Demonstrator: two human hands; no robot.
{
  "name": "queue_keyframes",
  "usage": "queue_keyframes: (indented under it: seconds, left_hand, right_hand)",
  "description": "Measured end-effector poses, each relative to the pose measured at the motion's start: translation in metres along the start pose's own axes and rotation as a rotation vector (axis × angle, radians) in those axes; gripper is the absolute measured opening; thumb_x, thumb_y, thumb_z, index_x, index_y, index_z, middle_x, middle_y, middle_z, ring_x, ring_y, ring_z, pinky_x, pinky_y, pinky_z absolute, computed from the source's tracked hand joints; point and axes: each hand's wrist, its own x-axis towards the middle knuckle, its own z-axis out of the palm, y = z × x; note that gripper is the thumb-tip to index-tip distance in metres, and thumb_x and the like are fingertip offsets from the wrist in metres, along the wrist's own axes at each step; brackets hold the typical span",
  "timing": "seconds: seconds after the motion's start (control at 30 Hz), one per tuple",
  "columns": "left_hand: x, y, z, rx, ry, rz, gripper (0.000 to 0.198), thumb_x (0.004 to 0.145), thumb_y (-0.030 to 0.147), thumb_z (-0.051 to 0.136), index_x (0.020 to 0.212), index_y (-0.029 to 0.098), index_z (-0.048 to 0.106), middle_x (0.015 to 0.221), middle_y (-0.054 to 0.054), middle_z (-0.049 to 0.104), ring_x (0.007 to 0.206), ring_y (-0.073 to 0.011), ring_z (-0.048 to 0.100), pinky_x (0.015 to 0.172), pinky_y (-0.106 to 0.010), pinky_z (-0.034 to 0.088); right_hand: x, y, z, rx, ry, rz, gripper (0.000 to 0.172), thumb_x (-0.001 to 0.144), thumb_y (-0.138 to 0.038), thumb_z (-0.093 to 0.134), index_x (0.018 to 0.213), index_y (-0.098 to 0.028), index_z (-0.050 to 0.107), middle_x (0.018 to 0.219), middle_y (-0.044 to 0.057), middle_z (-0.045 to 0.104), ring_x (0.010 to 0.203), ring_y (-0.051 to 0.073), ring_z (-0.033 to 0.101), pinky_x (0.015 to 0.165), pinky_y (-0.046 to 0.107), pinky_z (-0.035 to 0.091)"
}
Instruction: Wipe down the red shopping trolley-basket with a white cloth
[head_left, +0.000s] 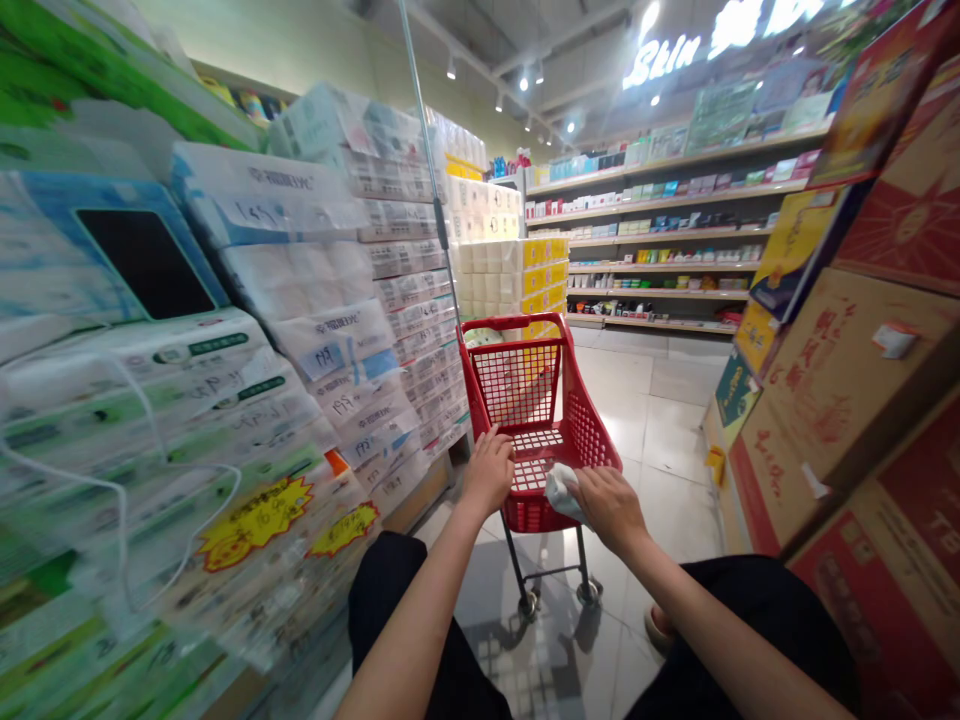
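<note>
A small red plastic shopping cart [589, 430] with lattice walls and a tall thin pole stands right in front of me, its basket holding nothing that I can see. My left hand [491, 470] grips the near left part of the basket's rim, fingers curled over it. At the near right rim, my right hand [611, 507] is closed around a crumpled white cloth [562, 490], which touches the red plastic. Whether it is fabric or tissue I cannot tell for certain.
Stacked tissue packs [315, 330] rise on the left, with a dark-screened device [146, 262] and a white cable on them. Cardboard boxes [847, 380] are piled on the right. Product shelves [652, 240] line the back. Pale tiled floor [667, 430] runs between.
</note>
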Motion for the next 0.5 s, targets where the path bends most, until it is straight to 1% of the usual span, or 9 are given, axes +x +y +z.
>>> queue_keyframes:
  seconds: [0.07, 0.1, 0.13, 0.2, 0.27, 0.37, 0.43, 0.5]
  left_hand:
    - [-0.005, 0.01, 0.0, 0.008, 0.015, -0.003, 0.02, 0.089, 0.013, 0.039, 0.095, 0.021, 0.056, 0.119, -0.007, 0.061, 0.134, -0.0213, 0.039, 0.117, -0.044, 0.023]
    - [-0.008, 0.017, 0.001, 0.01, 0.004, 0.007, 0.019, 0.091, 0.016, 0.038, 0.095, 0.021, 0.056, 0.115, -0.008, 0.063, 0.13, -0.0217, 0.044, 0.115, -0.043, 0.025]
    - [-0.011, 0.024, 0.002, 0.014, -0.019, 0.021, 0.019, 0.093, 0.019, 0.037, 0.096, 0.021, 0.056, 0.111, -0.008, 0.065, 0.124, -0.0221, 0.05, 0.112, -0.042, 0.029]
    - [-0.019, 0.038, 0.006, 0.04, -0.08, 0.035, 0.02, 0.095, 0.023, 0.036, 0.101, 0.022, 0.055, 0.099, -0.007, 0.068, 0.104, -0.0222, 0.06, 0.101, -0.04, 0.038]
    - [-0.027, 0.045, 0.007, 0.093, -0.106, 0.011, 0.022, 0.097, 0.028, 0.035, 0.105, 0.022, 0.055, 0.09, -0.006, 0.068, 0.088, -0.022, 0.063, 0.088, -0.036, 0.043]
    - [-0.033, 0.04, 0.004, 0.145, -0.105, -0.01, 0.03, 0.098, 0.042, 0.034, 0.102, 0.022, 0.057, 0.089, -0.006, 0.069, 0.081, -0.0214, 0.063, 0.076, -0.032, 0.041]
    - [-0.033, 0.032, -0.001, 0.136, -0.147, 0.043, 0.036, 0.098, 0.045, 0.033, 0.093, 0.022, 0.06, 0.087, -0.005, 0.069, 0.078, -0.0197, 0.062, 0.074, -0.03, 0.04]
    - [-0.03, 0.026, -0.004, 0.114, -0.189, 0.109, 0.04, 0.099, 0.043, 0.031, 0.082, 0.022, 0.061, 0.083, -0.003, 0.07, 0.078, -0.0181, 0.062, 0.073, -0.029, 0.038]
  right_hand:
    - [0.001, -0.009, 0.003, -0.004, -0.003, -0.019, 0.019, 0.096, -0.03, 0.046, 0.089, -0.019, 0.06, 0.079, 0.005, 0.063, 0.078, 0.018, 0.054, 0.078, 0.032, 0.036]
    - [0.001, -0.014, 0.004, -0.002, -0.003, -0.033, 0.018, 0.096, -0.03, 0.047, 0.09, -0.019, 0.06, 0.081, 0.005, 0.064, 0.079, 0.018, 0.055, 0.078, 0.032, 0.037]
    - [0.001, -0.018, 0.006, 0.006, -0.006, -0.052, 0.016, 0.095, -0.028, 0.048, 0.092, -0.019, 0.06, 0.085, 0.006, 0.064, 0.081, 0.019, 0.056, 0.079, 0.033, 0.038]
    - [0.002, -0.022, 0.009, 0.034, -0.013, -0.11, 0.014, 0.094, -0.026, 0.049, 0.097, -0.019, 0.06, 0.093, 0.007, 0.066, 0.088, 0.02, 0.057, 0.082, 0.034, 0.04]
    - [0.001, -0.017, 0.009, 0.071, -0.026, -0.179, 0.016, 0.093, -0.023, 0.049, 0.103, -0.018, 0.06, 0.103, 0.009, 0.066, 0.097, 0.021, 0.058, 0.089, 0.036, 0.041]
    - [0.001, 0.006, 0.004, 0.131, -0.038, -0.271, 0.021, 0.093, -0.023, 0.049, 0.111, -0.018, 0.059, 0.111, 0.009, 0.065, 0.106, 0.021, 0.056, 0.1, 0.039, 0.039]
    - [0.0, 0.021, 0.0, 0.17, -0.056, -0.312, 0.024, 0.094, -0.024, 0.049, 0.115, -0.018, 0.057, 0.113, 0.008, 0.064, 0.11, 0.02, 0.055, 0.104, 0.04, 0.038]
    - [0.0, 0.027, -0.002, 0.188, -0.068, -0.298, 0.021, 0.095, -0.026, 0.048, 0.112, -0.019, 0.058, 0.11, 0.007, 0.065, 0.108, 0.019, 0.056, 0.106, 0.04, 0.037]
